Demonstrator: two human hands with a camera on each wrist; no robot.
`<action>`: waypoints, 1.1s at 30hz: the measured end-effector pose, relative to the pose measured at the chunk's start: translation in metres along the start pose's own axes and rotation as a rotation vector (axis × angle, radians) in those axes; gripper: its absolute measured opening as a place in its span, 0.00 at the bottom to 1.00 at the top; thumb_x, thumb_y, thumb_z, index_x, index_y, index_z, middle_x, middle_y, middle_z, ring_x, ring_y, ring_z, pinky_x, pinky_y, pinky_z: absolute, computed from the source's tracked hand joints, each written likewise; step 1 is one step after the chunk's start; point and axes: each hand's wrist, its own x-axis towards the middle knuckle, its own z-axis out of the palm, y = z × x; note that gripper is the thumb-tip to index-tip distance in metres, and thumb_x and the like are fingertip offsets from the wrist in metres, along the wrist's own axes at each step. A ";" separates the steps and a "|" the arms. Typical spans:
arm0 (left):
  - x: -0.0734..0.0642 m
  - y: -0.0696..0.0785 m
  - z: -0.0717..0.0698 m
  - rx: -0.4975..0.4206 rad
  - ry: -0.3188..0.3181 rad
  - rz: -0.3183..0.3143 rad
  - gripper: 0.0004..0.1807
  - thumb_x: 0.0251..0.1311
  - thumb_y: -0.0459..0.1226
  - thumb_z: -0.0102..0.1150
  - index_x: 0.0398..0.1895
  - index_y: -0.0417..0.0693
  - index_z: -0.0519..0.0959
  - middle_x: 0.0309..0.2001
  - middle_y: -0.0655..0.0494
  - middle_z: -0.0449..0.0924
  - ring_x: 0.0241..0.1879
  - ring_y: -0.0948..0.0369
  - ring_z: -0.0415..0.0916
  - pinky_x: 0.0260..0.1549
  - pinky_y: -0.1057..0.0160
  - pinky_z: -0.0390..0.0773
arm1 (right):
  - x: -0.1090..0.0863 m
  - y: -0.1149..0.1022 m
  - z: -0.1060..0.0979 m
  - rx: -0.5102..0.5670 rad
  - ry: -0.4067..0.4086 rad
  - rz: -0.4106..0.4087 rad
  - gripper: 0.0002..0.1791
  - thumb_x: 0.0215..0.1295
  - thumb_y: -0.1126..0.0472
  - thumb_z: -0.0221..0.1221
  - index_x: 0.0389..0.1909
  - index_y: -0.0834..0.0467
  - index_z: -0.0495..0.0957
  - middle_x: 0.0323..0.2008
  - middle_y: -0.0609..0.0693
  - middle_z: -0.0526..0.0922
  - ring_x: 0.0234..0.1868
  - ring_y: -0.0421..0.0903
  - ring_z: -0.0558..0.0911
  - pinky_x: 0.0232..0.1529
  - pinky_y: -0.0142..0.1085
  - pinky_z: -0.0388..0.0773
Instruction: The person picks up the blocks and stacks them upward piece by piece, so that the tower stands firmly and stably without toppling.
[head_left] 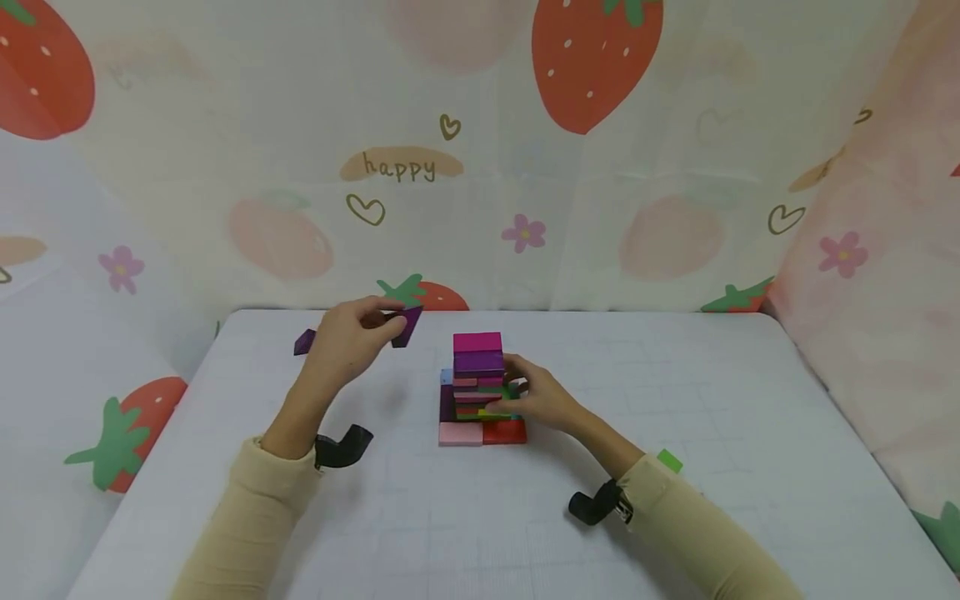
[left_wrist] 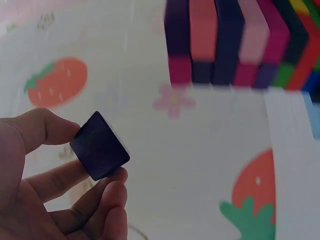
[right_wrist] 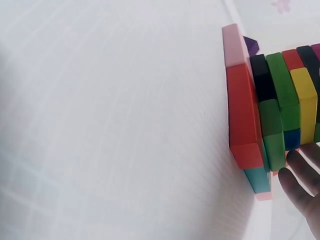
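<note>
A tower of colored blocks (head_left: pixel 477 364) stands mid-table, with a magenta block (head_left: pixel 477 342) on top and a wider bottom layer of pink and red blocks (head_left: pixel 505 432). Left of the tower and raised above the table, my left hand (head_left: pixel 351 340) pinches a dark purple block (left_wrist: pixel 100 146) between thumb and fingers. My right hand (head_left: pixel 546 398) is at the tower's right side, its thumb and fingers slightly bent and spread. In the right wrist view, fingertips (right_wrist: pixel 292 182) lie right beside the green and blue blocks of the lower layers.
Another purple block (head_left: pixel 304 342) lies at the back left, partly behind my left hand. A bright green block (head_left: pixel 670 461) lies by my right sleeve. The white table (head_left: pixel 465 533) reaches back to a strawberry-print curtain (head_left: pixel 570 208).
</note>
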 end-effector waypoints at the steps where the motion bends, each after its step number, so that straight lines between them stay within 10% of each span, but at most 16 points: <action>1: -0.002 0.008 0.005 0.000 0.006 0.024 0.20 0.66 0.46 0.55 0.58 0.49 0.79 0.47 0.44 0.83 0.47 0.50 0.77 0.42 0.54 0.78 | 0.000 0.000 0.000 0.004 0.000 -0.003 0.39 0.55 0.56 0.70 0.67 0.57 0.65 0.57 0.54 0.78 0.56 0.50 0.75 0.57 0.44 0.75; 19: -0.014 0.059 0.065 0.451 0.165 0.256 0.17 0.59 0.45 0.60 0.42 0.42 0.84 0.36 0.47 0.83 0.38 0.52 0.78 0.38 0.55 0.82 | -0.001 -0.005 -0.001 0.010 -0.002 0.006 0.38 0.55 0.57 0.70 0.66 0.57 0.66 0.57 0.54 0.79 0.55 0.50 0.76 0.58 0.46 0.76; 33: -0.015 0.052 0.070 0.426 0.175 0.311 0.18 0.60 0.47 0.64 0.44 0.43 0.84 0.36 0.47 0.84 0.38 0.53 0.79 0.38 0.56 0.81 | -0.001 -0.003 0.000 -0.012 0.005 0.008 0.38 0.55 0.56 0.70 0.66 0.56 0.66 0.57 0.53 0.79 0.55 0.50 0.76 0.58 0.46 0.76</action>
